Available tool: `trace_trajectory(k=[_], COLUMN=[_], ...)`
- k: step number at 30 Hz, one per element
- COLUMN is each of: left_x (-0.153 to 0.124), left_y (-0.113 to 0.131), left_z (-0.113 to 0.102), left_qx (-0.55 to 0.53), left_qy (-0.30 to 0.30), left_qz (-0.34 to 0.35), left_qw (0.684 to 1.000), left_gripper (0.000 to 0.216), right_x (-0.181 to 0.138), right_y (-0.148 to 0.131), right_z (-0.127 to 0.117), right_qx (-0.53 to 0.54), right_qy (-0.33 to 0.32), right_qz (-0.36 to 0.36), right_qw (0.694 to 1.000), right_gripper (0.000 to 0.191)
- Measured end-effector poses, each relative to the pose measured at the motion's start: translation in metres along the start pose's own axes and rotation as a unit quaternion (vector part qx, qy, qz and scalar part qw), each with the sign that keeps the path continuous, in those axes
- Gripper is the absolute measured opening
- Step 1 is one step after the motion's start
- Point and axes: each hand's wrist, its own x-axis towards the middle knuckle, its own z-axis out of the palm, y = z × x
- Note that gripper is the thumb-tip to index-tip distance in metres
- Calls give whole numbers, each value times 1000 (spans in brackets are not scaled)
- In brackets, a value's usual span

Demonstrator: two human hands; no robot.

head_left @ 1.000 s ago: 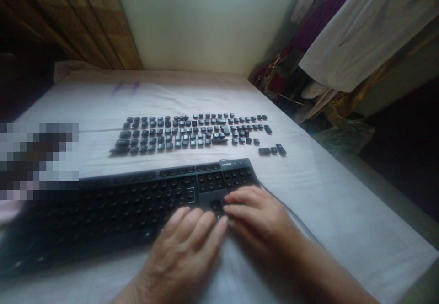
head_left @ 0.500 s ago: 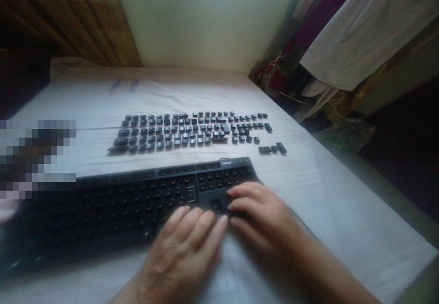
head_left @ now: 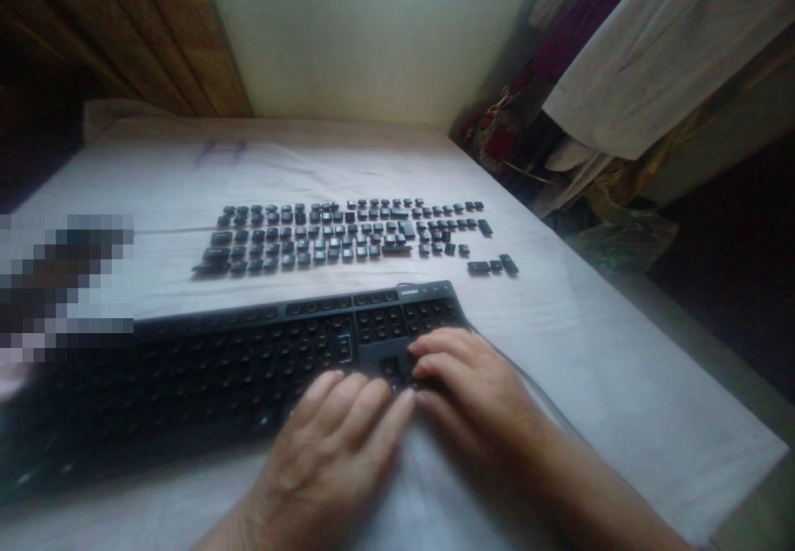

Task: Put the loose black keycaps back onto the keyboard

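Observation:
A black keyboard [head_left: 236, 360] with its keycaps taken off lies across a white cloth [head_left: 590, 344]. Several loose black keycaps [head_left: 335, 236] sit in rows on the cloth beyond it, with three more [head_left: 493, 266] off to the right. My left hand [head_left: 339, 443] rests flat on the keyboard's near edge, fingers stretched out together. My right hand [head_left: 475, 385] lies over the keyboard's right end near the arrow-key area, fingers extended and pointing left, touching the frame. Neither hand visibly holds anything.
The cloth-covered surface ends at a pale wall [head_left: 373, 37] at the back. Hanging clothes and fabric [head_left: 621, 62] crowd the right side. A wooden panel [head_left: 167, 37] stands at the back left. A blurred-out patch [head_left: 62, 286] covers the left edge.
My right hand has crept slightly up and left over the keyboard's right end. The view has tipped down a little. My left hand has stayed in place.

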Motion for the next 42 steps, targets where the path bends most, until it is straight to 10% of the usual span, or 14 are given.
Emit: trace_trajectory(k=[42], left_x=[2], left_y=[-1], left_z=[0], left_qx=[-8], left_qy=[-17], left_qz=[-20], left_qw=[1000], left_gripper=[31], right_x=[6], right_y=[-5], right_z=[4], right_qx=[78], right_qy=[22], right_qz=[111], right_qw=[990], right_gripper=[11])
